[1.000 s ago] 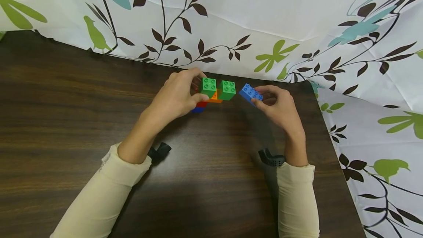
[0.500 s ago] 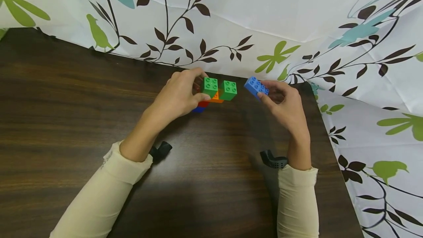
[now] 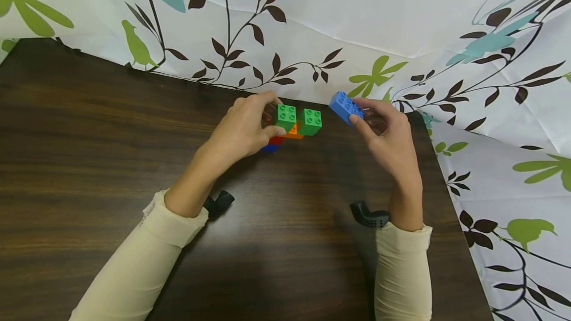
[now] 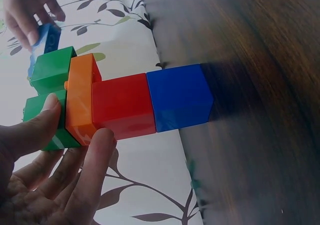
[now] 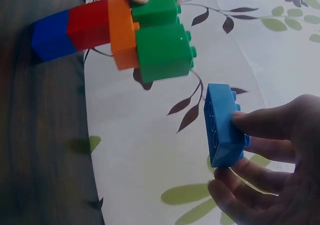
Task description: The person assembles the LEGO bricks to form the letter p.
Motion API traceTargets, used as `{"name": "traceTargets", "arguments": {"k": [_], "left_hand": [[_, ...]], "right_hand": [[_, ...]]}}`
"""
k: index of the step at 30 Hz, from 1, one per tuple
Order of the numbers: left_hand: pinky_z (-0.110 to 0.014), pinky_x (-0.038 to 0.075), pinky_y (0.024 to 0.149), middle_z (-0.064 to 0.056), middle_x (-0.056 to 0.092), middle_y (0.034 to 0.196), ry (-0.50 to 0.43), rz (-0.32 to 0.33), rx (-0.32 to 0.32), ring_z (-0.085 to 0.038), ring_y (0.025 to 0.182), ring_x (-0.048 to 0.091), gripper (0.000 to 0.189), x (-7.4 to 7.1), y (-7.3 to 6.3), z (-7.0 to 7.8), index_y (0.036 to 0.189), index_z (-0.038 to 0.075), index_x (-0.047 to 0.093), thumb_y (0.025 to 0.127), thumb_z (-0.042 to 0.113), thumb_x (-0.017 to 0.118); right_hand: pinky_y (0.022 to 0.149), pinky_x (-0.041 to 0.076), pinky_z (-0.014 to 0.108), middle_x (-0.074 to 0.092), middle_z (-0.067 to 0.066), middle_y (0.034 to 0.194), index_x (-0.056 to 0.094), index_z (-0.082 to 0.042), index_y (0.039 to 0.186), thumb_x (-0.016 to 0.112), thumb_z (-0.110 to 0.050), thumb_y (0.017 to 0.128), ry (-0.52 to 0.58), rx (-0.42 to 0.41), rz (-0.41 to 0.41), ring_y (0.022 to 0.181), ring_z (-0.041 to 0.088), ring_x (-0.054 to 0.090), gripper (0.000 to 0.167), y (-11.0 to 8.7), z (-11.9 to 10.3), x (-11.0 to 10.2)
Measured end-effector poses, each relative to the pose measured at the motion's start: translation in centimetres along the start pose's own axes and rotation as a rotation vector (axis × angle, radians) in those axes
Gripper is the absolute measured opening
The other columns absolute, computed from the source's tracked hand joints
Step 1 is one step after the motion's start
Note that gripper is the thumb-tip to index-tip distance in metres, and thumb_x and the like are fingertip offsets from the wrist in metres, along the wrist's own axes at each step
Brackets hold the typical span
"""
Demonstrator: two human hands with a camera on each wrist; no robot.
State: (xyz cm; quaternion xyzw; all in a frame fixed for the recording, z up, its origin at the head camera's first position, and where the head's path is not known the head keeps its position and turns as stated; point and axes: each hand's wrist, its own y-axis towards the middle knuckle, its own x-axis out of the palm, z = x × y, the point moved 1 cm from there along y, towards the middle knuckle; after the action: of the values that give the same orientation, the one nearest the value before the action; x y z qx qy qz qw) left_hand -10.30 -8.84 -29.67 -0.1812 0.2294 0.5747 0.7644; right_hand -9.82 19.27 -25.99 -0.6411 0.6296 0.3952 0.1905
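Note:
A toy-block tower stands on the table, with a dark blue block [image 4: 180,97] at the bottom and a red block [image 4: 124,106] over it. An orange brick [image 4: 81,97] lies across the red one, bearing two green blocks [image 3: 284,117] side by side with a gap between their tops. My left hand [image 3: 238,125] grips the left green block between thumb and fingers, one finger near the red block. In my right hand [image 3: 385,133] a light blue brick [image 3: 345,107] is pinched, studs up and tilted, apart from the right green block [image 3: 311,122].
The dark wooden table [image 3: 285,241] meets a white leaf-patterned cloth [image 3: 366,9] behind the tower and along the right side. Black wrist mounts [image 3: 369,215] show at both cuffs.
My right hand has lifted the light blue brick slightly, away from the green blocks and toward the cloth. The left hand keeps its grip on the tower. The head view has shifted a little.

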Motion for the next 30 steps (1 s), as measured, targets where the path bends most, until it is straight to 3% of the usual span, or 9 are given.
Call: {"name": "traceTargets", "arguments": {"k": [14, 30], "left_hand": [[-0.048, 0.059, 0.100, -0.013, 0.079, 0.117, -0.009, -0.008, 0.002, -0.028, 0.112, 0.075, 0.041, 0.0, 0.1, 0.0, 0.130, 0.008, 0.067, 0.094, 0.016, 0.085], [-0.048, 0.058, 0.103, -0.013, 0.079, 0.118, -0.006, -0.015, -0.005, -0.028, 0.113, 0.074, 0.043, 0.0, 0.1, -0.1, 0.131, 0.007, 0.066, 0.094, 0.015, 0.086]], "right_hand": [[0.095, 0.051, 0.010, 0.069, 0.015, 0.133, 0.071, -0.005, 0.139, 0.071, -0.008, 0.104, 0.035, -0.078, -0.007, 0.109, 0.008, 0.059, 0.035, 0.4, -2.4, 0.6], [0.092, 0.050, 0.010, 0.070, 0.017, 0.131, 0.071, -0.005, 0.139, 0.070, -0.005, 0.103, 0.041, -0.135, -0.052, 0.111, 0.018, 0.061, 0.036, 0.6, -3.6, 1.7]]}}
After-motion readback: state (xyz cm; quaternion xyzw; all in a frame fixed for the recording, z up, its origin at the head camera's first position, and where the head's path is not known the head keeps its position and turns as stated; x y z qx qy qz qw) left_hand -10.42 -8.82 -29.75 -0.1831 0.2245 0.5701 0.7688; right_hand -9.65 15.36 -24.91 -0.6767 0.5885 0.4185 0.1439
